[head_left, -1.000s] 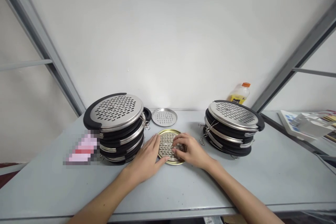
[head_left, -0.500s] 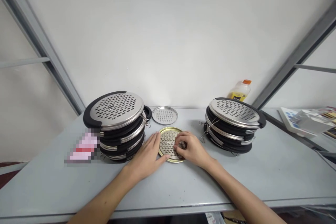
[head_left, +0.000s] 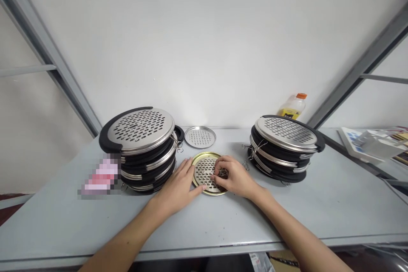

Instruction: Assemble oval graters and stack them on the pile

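Grey tabletop [head_left: 223,229] against a bare white wall, with stacks of perforated pans at middle left [head_left: 140,144] and middle right [head_left: 285,146]. At frame centre lies a gold-rimmed perforated disc [head_left: 205,170]. The left hand [head_left: 178,187] rests flat, steadying its edge; the right hand [head_left: 234,178] pinches something small and dark over it, fingers curled narrow. Best done, I'd judge, by pressing the disc firmly so it cannot spin.

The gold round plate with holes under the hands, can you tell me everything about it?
The gold round plate is a small, shiny metal disc with a gold-coloured raised rim and a silvery middle punched with rows of little holes. It lies flat on the grey table, between two stacks of bigger pans. The left hand rests at its left edge, and the right hand covers its right side, fingertips pressing something small and dark that cannot be made out.
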{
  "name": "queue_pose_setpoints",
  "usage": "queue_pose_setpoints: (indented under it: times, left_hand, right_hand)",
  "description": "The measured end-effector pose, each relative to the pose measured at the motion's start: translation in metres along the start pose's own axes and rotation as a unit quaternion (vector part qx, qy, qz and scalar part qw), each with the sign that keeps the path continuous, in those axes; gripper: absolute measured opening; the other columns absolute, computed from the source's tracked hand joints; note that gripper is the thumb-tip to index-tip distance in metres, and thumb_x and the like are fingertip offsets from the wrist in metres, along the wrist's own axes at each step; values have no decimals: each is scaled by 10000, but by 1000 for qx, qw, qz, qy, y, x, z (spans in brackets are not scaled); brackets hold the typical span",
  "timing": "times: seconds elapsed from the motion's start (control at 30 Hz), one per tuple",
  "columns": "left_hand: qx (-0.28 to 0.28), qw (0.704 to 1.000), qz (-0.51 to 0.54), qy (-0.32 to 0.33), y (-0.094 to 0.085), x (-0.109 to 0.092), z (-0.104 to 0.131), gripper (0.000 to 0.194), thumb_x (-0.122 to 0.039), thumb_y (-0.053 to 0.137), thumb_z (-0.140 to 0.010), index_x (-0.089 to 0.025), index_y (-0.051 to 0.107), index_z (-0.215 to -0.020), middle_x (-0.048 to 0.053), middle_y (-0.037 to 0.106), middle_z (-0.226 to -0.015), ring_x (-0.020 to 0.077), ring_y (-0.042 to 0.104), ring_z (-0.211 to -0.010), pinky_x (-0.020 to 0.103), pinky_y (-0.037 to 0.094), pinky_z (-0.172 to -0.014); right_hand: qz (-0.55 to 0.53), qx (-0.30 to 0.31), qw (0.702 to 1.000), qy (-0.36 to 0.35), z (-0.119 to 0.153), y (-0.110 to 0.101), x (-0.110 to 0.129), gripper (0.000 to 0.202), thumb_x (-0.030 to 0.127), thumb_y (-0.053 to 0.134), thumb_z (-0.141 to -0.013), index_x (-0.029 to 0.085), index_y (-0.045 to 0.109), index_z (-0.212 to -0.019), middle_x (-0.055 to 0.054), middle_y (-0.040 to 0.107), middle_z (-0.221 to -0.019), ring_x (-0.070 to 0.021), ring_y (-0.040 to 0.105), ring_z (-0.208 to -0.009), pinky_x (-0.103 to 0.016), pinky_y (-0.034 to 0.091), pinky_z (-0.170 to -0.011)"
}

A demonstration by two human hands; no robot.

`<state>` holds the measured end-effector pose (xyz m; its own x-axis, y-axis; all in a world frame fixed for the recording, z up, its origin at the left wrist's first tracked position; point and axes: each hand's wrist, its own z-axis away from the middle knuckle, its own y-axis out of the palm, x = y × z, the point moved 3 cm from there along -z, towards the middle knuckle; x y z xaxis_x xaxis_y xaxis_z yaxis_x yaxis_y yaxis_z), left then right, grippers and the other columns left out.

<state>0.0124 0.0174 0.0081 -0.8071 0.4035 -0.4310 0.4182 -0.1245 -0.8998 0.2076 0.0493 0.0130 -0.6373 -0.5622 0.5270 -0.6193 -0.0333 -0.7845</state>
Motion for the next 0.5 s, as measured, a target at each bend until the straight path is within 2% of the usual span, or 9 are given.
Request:
queue_pose_setpoints:
  times: [0.2,0.37,0.5]
  left_hand:
    - [4,1000,1,2,1,2,-1,671,-516,502,-884,-151,350,-1426,141,263,-1527,285,208,-1418,455,255,-1131]
    - [16,1000,-9,0,-1,-1,-1,678,-557,507,-869,-164,386,-1408,153,310,-1506,299,248,-1403,461,278,-1114]
    - [22,1000,-13,-8,0,-1,-1,671,-574,497,-872,-169,409,-1400,165,322,-1498,307,241,-1405,469,275,-1109]
  right_hand:
    - [-19,9,1000,-12,0,-2,0,172,316,618,-808,190,595,-693,-62,614,-944,-200,582,-882,-332,442,-816]
    - [-16,19,1000,-5,1,-5,-3,216,348,639,-803,180,603,-673,-76,599,-1007,-194,591,-882,-324,446,-798]
    - [-16,30,999,1,2,-6,-4,255,352,621,-821,171,597,-643,-80,588,-1046,-171,602,-822,-311,453,-761]
